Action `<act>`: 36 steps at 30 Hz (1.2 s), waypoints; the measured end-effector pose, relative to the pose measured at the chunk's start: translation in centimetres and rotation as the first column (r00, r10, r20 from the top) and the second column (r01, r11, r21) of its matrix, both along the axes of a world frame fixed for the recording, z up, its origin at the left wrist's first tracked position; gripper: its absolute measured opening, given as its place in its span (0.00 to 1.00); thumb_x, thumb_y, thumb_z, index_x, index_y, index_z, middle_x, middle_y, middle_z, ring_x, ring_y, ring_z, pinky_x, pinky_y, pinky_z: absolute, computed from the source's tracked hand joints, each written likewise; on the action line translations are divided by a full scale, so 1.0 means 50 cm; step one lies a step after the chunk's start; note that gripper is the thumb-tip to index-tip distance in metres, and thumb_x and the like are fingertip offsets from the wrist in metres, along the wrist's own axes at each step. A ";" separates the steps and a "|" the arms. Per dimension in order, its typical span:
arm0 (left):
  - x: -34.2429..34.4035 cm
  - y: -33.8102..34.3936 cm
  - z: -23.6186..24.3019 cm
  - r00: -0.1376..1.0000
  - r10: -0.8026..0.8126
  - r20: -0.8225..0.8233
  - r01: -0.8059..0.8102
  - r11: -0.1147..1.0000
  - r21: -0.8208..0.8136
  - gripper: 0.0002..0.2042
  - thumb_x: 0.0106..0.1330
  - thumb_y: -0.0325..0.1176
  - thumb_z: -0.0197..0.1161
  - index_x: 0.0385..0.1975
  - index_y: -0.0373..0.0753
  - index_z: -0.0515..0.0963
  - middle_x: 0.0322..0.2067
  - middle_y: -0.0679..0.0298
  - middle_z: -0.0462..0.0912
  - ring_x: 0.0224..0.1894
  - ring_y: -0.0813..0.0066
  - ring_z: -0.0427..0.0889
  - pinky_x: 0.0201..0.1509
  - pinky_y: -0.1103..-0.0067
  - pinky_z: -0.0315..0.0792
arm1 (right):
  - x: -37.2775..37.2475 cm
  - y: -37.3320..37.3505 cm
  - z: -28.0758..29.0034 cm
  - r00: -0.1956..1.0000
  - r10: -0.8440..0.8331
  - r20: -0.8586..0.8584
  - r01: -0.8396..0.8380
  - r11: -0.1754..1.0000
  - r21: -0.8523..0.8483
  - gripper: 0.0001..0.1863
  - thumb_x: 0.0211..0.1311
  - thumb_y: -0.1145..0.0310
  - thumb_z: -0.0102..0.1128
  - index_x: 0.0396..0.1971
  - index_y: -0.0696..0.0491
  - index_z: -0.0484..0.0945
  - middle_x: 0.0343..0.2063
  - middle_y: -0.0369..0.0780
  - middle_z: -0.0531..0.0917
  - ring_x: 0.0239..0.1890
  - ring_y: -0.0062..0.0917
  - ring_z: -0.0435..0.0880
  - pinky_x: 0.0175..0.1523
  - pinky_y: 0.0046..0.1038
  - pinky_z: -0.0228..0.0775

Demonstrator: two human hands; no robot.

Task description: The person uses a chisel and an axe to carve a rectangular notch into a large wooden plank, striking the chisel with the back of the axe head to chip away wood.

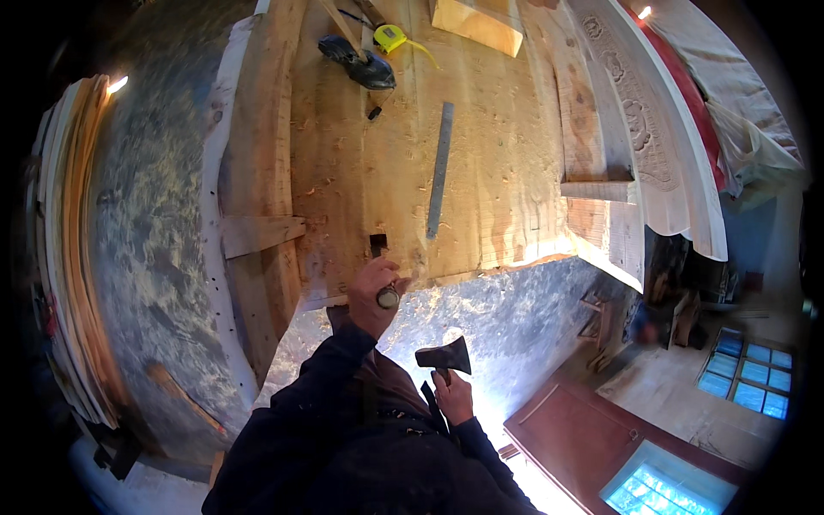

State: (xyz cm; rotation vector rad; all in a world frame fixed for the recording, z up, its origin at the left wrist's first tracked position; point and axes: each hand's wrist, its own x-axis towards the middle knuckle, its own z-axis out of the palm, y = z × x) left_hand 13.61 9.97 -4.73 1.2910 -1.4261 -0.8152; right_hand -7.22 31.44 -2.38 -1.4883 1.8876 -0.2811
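Observation:
My left hand (372, 287) is closed around a chisel at the near edge of a wooden board (360, 189). The round butt of the chisel handle (388, 298) faces up; its blade is hidden beneath my hand. Just beyond my fingers, a dark square mortise (378, 244) is cut in the board. Lower and to the right, my right hand (453, 396) grips a hatchet by its handle, close below the head. The dark hatchet head (444, 355) is raised over the floor, apart from the board.
On the board lie a metal ruler (440, 170), a yellow tape measure (390, 38), a dark lumpy tool (359, 69), a wood block (481, 26) and scattered shavings. Upright side boards (257, 137) flank it. A carved panel (639, 120) stands right; stacked planks (73, 249) stand left.

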 end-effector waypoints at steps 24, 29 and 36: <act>-0.027 -0.009 0.008 0.994 0.074 -0.081 -0.081 0.993 -0.090 0.08 0.59 0.29 0.74 0.34 0.38 0.81 0.35 0.58 0.85 0.41 0.56 0.85 0.66 0.54 0.73 | 0.013 -0.051 -0.020 0.986 -0.114 0.125 0.098 0.987 0.125 0.19 0.72 0.58 0.61 0.27 0.57 0.77 0.13 0.36 0.77 0.14 0.18 0.76 0.20 0.27 0.64; -0.026 -0.032 -0.008 0.984 0.126 -0.122 -0.137 0.987 -0.080 0.06 0.61 0.30 0.73 0.33 0.38 0.82 0.32 0.58 0.85 0.39 0.56 0.86 0.65 0.57 0.75 | 0.010 -0.060 -0.028 0.988 -0.111 0.107 0.101 0.991 0.090 0.20 0.73 0.57 0.60 0.26 0.57 0.77 0.13 0.35 0.77 0.14 0.18 0.76 0.20 0.26 0.65; -0.014 -0.054 -0.004 0.981 0.168 -0.099 -0.172 0.985 -0.027 0.09 0.62 0.36 0.73 0.29 0.40 0.81 0.28 0.59 0.83 0.34 0.54 0.84 0.48 0.66 0.80 | 0.066 -0.181 0.101 0.957 -0.175 0.232 0.204 0.973 -0.107 0.15 0.71 0.67 0.60 0.22 0.57 0.77 0.15 0.35 0.77 0.15 0.18 0.75 0.21 0.24 0.65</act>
